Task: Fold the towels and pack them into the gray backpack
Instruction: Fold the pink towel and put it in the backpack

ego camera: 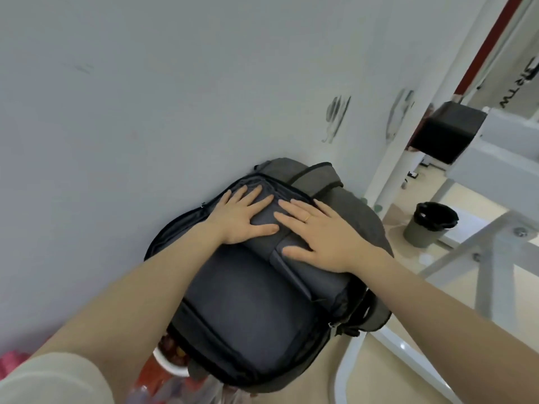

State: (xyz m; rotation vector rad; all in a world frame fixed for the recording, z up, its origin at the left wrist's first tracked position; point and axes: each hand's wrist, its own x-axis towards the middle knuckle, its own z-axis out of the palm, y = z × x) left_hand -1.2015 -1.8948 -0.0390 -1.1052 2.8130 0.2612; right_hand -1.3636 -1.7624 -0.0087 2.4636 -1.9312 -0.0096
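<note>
The gray backpack (361, 225) lies open on the white table (102, 112), its dark lining and zip rim showing. A folded dark blue-gray towel (318, 272) sits inside its upper part, above a dark inner panel (248, 310). My left hand (242, 217) lies flat on the towel's far left part, fingers spread and straight. My right hand (323, 231), with a ring on one finger, presses flat on the towel's right part. Both hands sit side by side, nearly touching.
A white bowl (172, 363) with reddish contents pokes out under the backpack's near edge, beside a pink thing (11, 363) at the lower left. Beyond the table's right edge stand a gray bin with a black liner (428, 225), white frame legs (402, 158) and a black box (449, 132).
</note>
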